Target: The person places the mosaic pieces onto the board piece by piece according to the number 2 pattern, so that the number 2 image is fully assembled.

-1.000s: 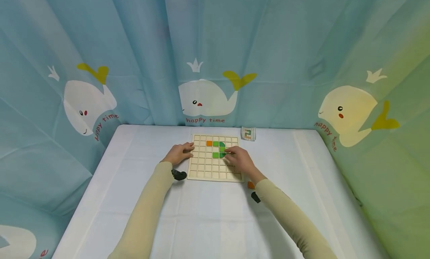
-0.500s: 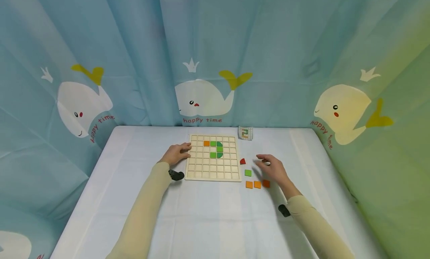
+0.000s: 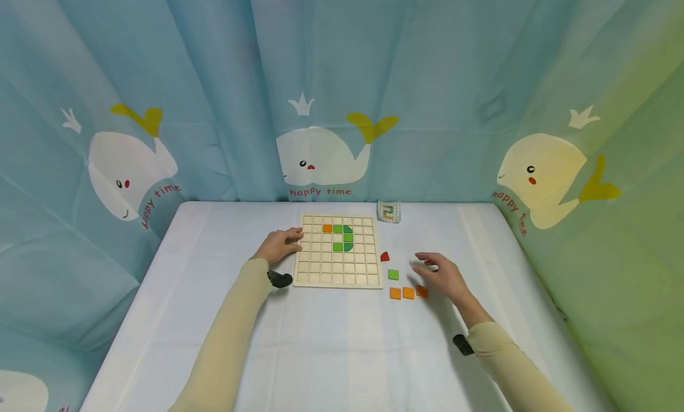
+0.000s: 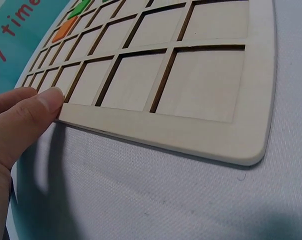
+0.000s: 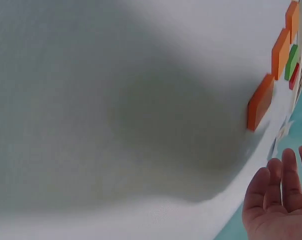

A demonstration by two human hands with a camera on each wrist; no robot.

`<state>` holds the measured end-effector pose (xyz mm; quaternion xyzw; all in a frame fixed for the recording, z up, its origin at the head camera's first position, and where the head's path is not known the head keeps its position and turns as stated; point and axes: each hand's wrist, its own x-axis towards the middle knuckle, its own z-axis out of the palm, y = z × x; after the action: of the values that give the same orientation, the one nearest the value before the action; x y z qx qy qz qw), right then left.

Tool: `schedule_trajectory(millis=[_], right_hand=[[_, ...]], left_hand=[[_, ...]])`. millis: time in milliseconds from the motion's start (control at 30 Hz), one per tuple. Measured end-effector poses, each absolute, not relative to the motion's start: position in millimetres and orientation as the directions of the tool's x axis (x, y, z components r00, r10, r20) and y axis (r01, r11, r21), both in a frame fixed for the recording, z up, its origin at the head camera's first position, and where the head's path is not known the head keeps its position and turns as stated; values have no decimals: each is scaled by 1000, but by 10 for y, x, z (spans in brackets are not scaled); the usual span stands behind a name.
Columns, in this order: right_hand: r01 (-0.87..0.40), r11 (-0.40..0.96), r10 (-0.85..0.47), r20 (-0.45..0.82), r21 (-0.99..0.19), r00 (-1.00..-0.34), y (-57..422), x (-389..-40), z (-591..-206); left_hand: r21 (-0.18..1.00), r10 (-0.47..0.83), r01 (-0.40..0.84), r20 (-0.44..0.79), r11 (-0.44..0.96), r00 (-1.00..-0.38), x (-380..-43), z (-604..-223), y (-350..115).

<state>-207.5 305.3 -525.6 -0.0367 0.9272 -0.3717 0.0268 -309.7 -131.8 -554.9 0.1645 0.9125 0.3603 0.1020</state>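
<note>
A pale wooden grid board [image 3: 315, 275] lies on the table. In it sit an orange square tile [image 3: 327, 228], several green square tiles [image 3: 338, 247] and dark green rounded pieces [image 3: 348, 229]. My left hand [image 3: 275, 246] rests at the board's left edge; in the left wrist view its thumb [image 4: 52, 100] touches the rim. My right hand [image 3: 442, 275] hovers right of the board with relaxed fingers and nothing in them. Near it lie a red piece [image 3: 385, 256], a loose green square tile [image 3: 393, 274] and three orange square tiles [image 3: 408, 292], the rightmost closest to the hand.
A small printed card [image 3: 389, 212] with a grid pattern lies beyond the board's far right corner. The white-covered table [image 3: 320, 352] ends at a blue whale-print curtain [image 3: 449, 151] behind and at the sides. Dark devices are on both wrists.
My right hand has left the green pieces on the board and moved right, past the loose tiles, which are now uncovered. My left hand stays at the board's edge.
</note>
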Motion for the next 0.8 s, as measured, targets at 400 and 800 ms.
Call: schedule_trajectory(millis=[400, 800], right_hand=[[-69, 739, -113, -23, -671, -993, 2717, -2263, -5303], [-59, 769, -130, -66, -636, -989, 2429, -2437, -5375]], left_hand=[[683, 359, 197, -102, 704, -928, -3145, -5581, -1323], [675, 352, 185, -118, 714, -929, -3107, -5523, -1308]])
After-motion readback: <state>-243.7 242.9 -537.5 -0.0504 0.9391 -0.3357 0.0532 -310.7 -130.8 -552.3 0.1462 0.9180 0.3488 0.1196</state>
